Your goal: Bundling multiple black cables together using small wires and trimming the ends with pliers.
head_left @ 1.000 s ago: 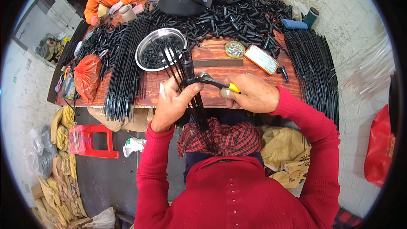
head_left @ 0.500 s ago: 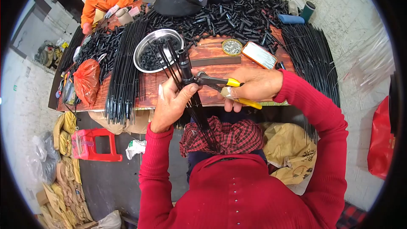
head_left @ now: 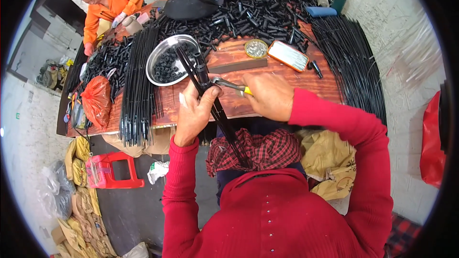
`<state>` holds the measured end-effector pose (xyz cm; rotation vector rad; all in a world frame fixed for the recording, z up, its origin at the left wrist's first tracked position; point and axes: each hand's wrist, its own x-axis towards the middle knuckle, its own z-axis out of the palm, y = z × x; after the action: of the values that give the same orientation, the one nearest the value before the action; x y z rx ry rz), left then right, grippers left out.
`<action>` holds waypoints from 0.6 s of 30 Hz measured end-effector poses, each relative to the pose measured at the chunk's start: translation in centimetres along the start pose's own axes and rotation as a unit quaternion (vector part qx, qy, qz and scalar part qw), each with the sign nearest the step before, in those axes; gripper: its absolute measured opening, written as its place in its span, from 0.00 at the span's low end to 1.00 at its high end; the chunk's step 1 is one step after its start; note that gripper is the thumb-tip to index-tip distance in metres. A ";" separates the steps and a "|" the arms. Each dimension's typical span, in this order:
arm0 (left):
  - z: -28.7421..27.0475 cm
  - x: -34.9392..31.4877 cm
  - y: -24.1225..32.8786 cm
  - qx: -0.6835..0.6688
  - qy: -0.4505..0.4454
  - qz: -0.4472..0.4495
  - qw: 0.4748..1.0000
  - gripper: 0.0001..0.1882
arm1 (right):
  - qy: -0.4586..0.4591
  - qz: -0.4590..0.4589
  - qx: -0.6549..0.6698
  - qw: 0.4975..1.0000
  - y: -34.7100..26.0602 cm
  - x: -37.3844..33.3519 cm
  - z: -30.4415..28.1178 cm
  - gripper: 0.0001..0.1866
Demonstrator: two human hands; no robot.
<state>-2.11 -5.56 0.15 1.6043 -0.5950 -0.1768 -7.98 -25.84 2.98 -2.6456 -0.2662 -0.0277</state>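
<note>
My left hand [head_left: 193, 114] is closed around what looks like an umbrella frame [head_left: 224, 123], a bundle of thin black ribs about a black tube. The frame stands tilted, its lower end on the red-and-black checked cloth [head_left: 275, 150] over my lap. My right hand [head_left: 271, 96] grips a pair of pliers [head_left: 232, 84] with yellow handles, mostly covered by the palm. The pliers' jaws meet the frame's collar just above my left thumb; what lies between them is too small to make out.
On the wooden table are a steel bowl [head_left: 152, 67] of black rings, a round tin [head_left: 256, 48] of small metal bits, an orange-rimmed tray [head_left: 288, 56] and heaped black tubes [head_left: 248, 16]. Black rods [head_left: 136, 91] lie left. A co-worker in orange [head_left: 112, 2] sits at far left.
My right hand has turned over, its back now upward, covering more of the pliers' handles. The ribs sit closer together at the top. The whole view has shifted slightly.
</note>
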 end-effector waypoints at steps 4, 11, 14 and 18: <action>-1.1 0.6 0.2 0.012 -0.038 -0.002 0.999 0.15 | 0.032 -0.009 0.009 0.999 0.0 0.2 0.2 0.09; -1.5 0.2 0.5 -0.037 -0.056 -0.018 0.998 0.17 | -0.102 -0.083 0.069 0.989 1.2 0.6 -3.7 0.12; -1.3 0.2 0.7 -0.020 -0.063 -0.033 0.997 0.17 | -0.098 -0.100 0.005 0.990 1.1 0.4 -4.4 0.11; -0.8 0.1 0.6 -0.018 -0.053 -0.014 0.998 0.15 | -0.117 -0.071 -0.026 0.990 0.4 0.4 -5.6 0.10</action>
<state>-1.86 -4.90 0.90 1.5773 -0.6475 -0.2942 -7.34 -28.71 7.82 -2.6770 -0.5391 0.2330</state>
